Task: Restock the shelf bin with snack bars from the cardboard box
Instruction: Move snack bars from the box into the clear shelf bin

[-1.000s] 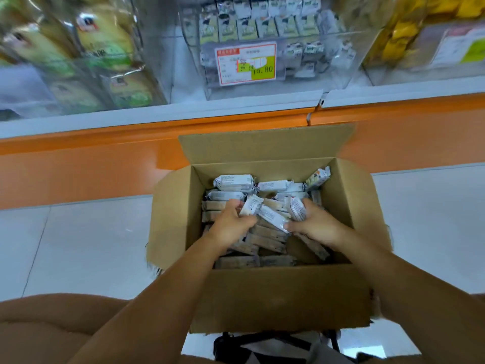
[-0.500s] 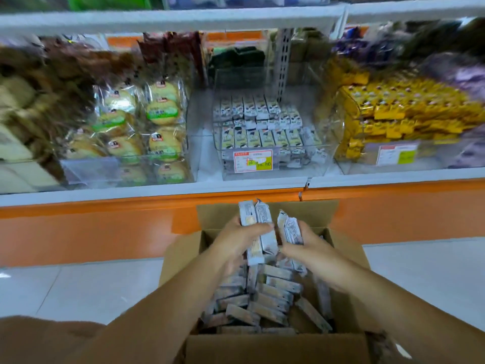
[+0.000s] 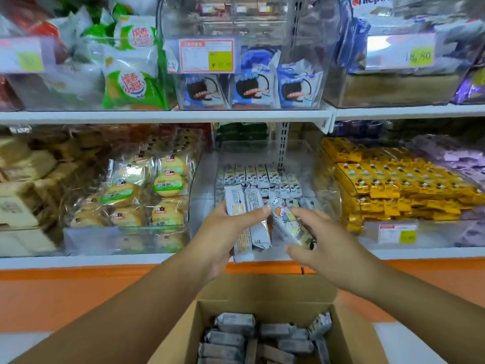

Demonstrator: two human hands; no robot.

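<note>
- Box (image 3: 351, 334): below both hands, loose bars (image 3: 235, 334) inside.
- Bin (image 3: 325, 190): just beyond the hands, stocked bars (image 3: 259, 176) at its back.
- Left hand (image 3: 228, 232): fingers curled round two upright bars (image 3: 242, 203).
- Right hand (image 3: 330, 245): fingers and thumb grip one tilted bar (image 3: 286, 222), just beside the left's.

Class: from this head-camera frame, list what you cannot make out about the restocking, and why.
Head view throughout.
- How many snack bars the left hand holds: two show, its fingers could hide more.
- The cardboard box's near side: cut off by the bottom edge.
- The price tag below the yellow packs: too blurred to read.
</note>
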